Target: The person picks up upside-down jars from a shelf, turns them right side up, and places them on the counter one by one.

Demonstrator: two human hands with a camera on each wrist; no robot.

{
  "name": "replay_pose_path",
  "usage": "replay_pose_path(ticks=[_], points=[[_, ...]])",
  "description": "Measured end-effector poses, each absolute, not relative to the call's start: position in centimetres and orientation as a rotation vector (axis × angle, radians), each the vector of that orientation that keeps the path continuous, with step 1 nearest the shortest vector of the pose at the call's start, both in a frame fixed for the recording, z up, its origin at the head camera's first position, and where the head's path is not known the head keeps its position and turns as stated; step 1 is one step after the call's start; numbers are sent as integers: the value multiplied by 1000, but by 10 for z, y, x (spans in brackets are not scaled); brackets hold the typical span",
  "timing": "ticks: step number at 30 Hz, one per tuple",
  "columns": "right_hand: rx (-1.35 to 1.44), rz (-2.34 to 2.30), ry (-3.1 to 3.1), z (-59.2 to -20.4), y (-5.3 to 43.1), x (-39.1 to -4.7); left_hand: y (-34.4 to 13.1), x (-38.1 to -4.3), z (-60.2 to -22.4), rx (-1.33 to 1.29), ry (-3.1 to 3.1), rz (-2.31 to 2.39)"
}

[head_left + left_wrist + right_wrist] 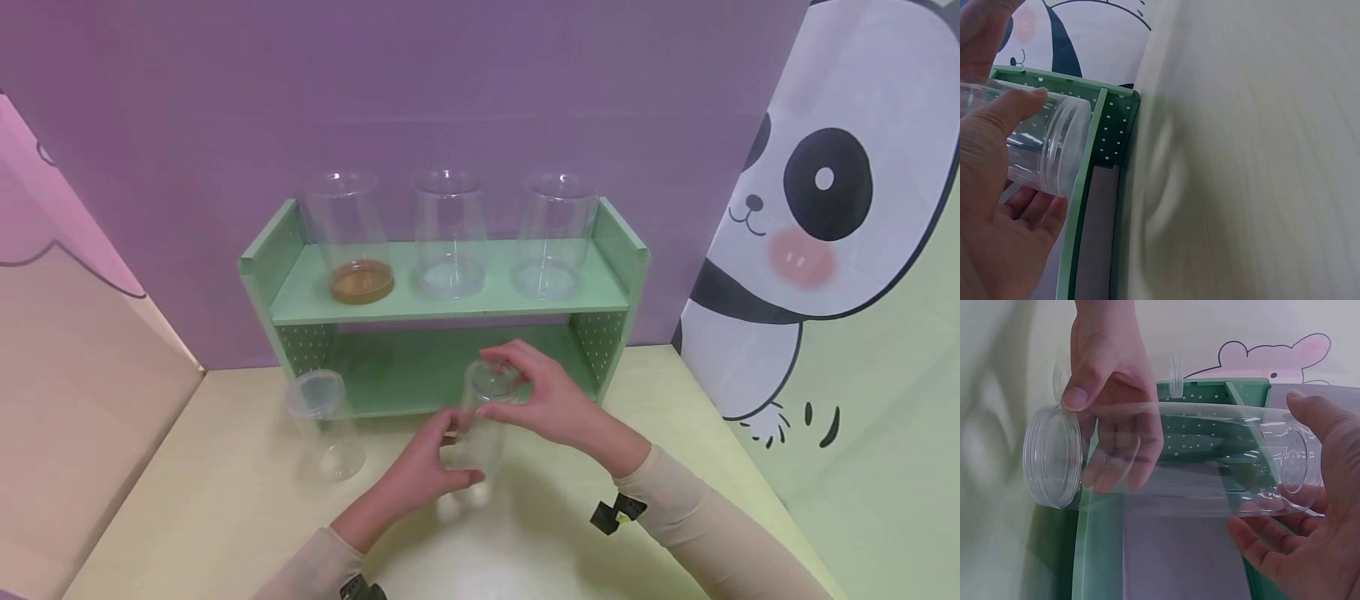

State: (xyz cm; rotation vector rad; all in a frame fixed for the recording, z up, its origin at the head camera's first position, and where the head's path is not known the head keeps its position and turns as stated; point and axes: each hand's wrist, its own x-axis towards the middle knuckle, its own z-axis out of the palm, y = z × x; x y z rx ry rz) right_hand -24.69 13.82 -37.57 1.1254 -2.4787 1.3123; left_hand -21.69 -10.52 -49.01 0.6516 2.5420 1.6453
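Both hands hold a clear lidded jar (pixel 483 417) in front of the shelf's lower level. It is upside down, with its ridged clear lid (pixel 1054 456) facing the table. My left hand (pixel 423 471) grips it low near the lid, thumb on one side and fingers on the other. Around the upturned base, my right hand (pixel 547 396) curls its thumb and fingers. In the left wrist view the lid (pixel 1072 147) hangs a little above the tabletop. Another clear jar (pixel 326 425) with a whitish lid stands upright on the table to the left.
A green two-level shelf (pixel 450 317) stands at the back against a purple wall. Its top level bears a clear jar with a brown disc (pixel 362 282) at its lower end and two plain clear jars (pixel 450 225). Panda artwork (pixel 817 208) covers the right wall.
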Motion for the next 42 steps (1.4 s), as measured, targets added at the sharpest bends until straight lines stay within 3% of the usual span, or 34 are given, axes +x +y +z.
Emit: replay_pose_path(ticks=[16,30,42], points=[[1117,1396,-2421,-381,157,-255,-114,-222,-496,659,2565,1578],[1079,1677,-2492,-411,210,-270,-145,-230,-473,787,2695,1570],[1049,1802,-2575,-436,220,-268,-153,-235,-449,877,2578,1797]])
